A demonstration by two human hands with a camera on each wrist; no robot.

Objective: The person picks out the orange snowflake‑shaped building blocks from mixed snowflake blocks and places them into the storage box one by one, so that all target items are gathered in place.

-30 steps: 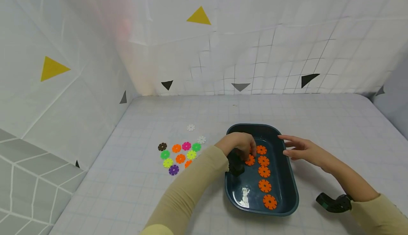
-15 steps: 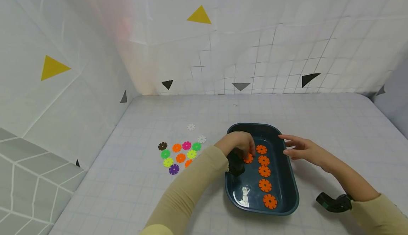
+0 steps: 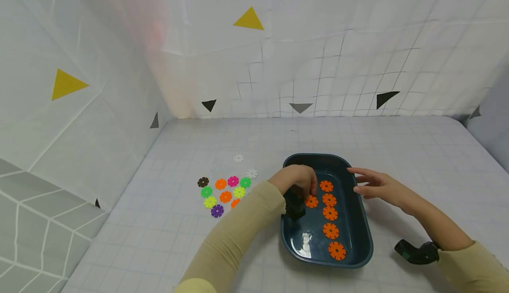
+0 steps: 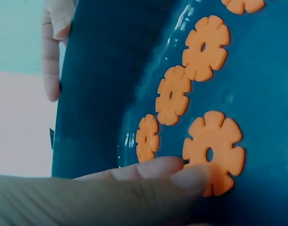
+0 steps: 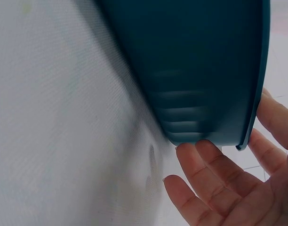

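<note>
My left hand (image 3: 299,179) reaches down into the dark blue tray (image 3: 287,240). It pinches the edge of an orange snowflake disc (image 4: 224,155) between thumb and fingertip, low over the tray floor. In the head view this orange disc (image 3: 312,201) shows just below the fingertips. To its right, several orange discs (image 3: 329,213) lie in a line along the tray's right side. My right hand (image 3: 375,185) is at the tray's right wall, fingers spread and extended. In the right wrist view its fingertips (image 5: 210,148) are right at the outer wall and rim.
Left of the tray, several loose discs lie on the white gridded table, among them a purple disc (image 3: 217,211), a brown disc (image 3: 203,182), a pink disc (image 3: 233,181) and a white disc (image 3: 238,158). My left sleeve (image 3: 238,226) partly covers an orange one. White sheeting (image 3: 318,54) hangs behind.
The orange disc at my left fingertips shifts slightly away, then back toward me inside the tray, the left fingers moving a little with it. My right hand stays at the wall.
</note>
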